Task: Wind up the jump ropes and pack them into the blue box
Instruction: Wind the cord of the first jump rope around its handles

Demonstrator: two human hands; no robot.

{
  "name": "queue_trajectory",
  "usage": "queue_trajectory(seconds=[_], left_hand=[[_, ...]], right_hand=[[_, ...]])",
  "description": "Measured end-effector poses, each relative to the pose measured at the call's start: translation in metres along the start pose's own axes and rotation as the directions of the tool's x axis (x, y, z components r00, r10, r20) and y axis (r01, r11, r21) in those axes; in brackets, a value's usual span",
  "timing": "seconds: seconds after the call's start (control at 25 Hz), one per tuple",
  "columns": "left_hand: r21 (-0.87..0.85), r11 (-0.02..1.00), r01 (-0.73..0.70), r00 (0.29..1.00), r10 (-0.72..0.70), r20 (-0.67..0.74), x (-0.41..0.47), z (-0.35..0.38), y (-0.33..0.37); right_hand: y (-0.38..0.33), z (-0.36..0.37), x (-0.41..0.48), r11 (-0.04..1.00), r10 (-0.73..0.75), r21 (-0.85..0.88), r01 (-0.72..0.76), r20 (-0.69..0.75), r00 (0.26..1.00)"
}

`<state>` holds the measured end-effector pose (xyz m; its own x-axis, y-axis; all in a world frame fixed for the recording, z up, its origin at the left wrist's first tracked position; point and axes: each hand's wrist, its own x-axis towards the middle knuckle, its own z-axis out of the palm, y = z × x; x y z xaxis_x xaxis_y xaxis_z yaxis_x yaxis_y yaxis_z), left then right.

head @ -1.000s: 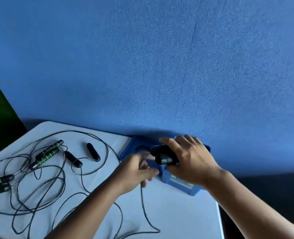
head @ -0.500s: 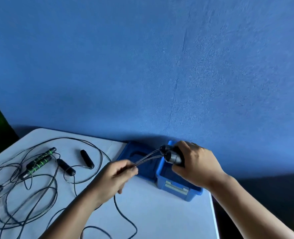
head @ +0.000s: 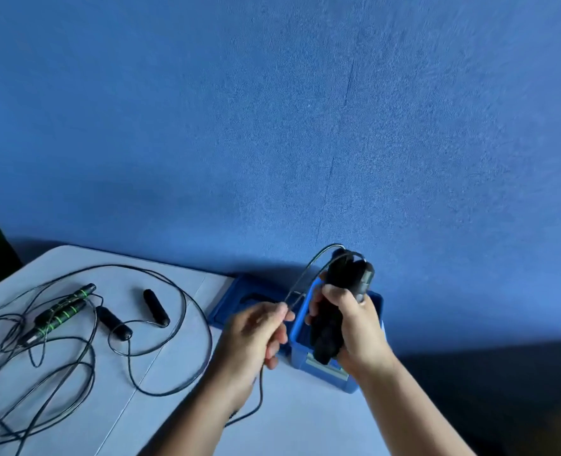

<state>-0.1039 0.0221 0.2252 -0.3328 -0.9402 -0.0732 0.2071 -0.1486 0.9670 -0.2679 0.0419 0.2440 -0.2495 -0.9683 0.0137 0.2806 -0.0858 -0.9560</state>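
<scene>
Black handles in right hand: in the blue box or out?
Out. The right hand grips the black handles upright above the blue box; their cord runs to the left hand, which pinches it.

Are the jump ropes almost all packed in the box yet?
Not nearly. Done: I can't see any rope packed in the blue box. In hand: the right hand grips one rope's black handles above the box, while the left hand pinches its cord for winding. Left: the green-striped rope and the plain black-handled rope lie loose and tangled on the table.
</scene>
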Motion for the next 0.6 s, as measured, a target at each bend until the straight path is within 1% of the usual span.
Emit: queue_trajectory(seconds=[0.04, 0.12, 0.2, 0.32, 0.44, 0.52, 0.6], left_hand=[[0.004, 1.000, 0.003, 1.000, -0.003, -0.004, 0.000, 0.006, -0.002], [0.075, 0.997, -0.004, 1.000, 0.004, 0.002, -0.001, 0.014, -0.005], [0.155, 0.988, 0.001, 1.000, 0.002, -0.016, -0.004, 0.016, -0.008], [0.229, 0.972, 0.047, 0.998, -0.037, -0.045, -0.007, 0.013, -0.007], [0.307, 0.943, 0.126, 0.991, -0.130, -0.009, -0.015, 0.013, -0.006], [0.284, 0.937, 0.204, 0.978, -0.211, -0.009, -0.023, 0.016, -0.005], [0.246, 0.940, 0.236, 0.971, -0.240, -0.016, -0.025, 0.016, -0.002]], right_hand=[[0.003, 0.005, 0.000, 0.995, -0.005, 0.102, 0.003, 0.021, 1.000], [0.008, 0.009, 0.001, 0.967, -0.017, 0.254, 0.008, 0.035, 0.999], [0.012, 0.012, 0.001, 0.936, -0.036, 0.351, 0.031, 0.007, 0.999], [0.016, 0.014, 0.001, 0.915, -0.062, 0.396, 0.082, -0.064, 0.996], [0.015, 0.017, 0.001, 0.907, -0.049, 0.411, 0.088, -0.104, 0.993], [0.012, 0.021, 0.001, 0.899, -0.061, 0.426, 0.105, -0.116, 0.991], [0.008, 0.024, -0.001, 0.895, -0.059, 0.433, 0.110, -0.129, 0.990]])
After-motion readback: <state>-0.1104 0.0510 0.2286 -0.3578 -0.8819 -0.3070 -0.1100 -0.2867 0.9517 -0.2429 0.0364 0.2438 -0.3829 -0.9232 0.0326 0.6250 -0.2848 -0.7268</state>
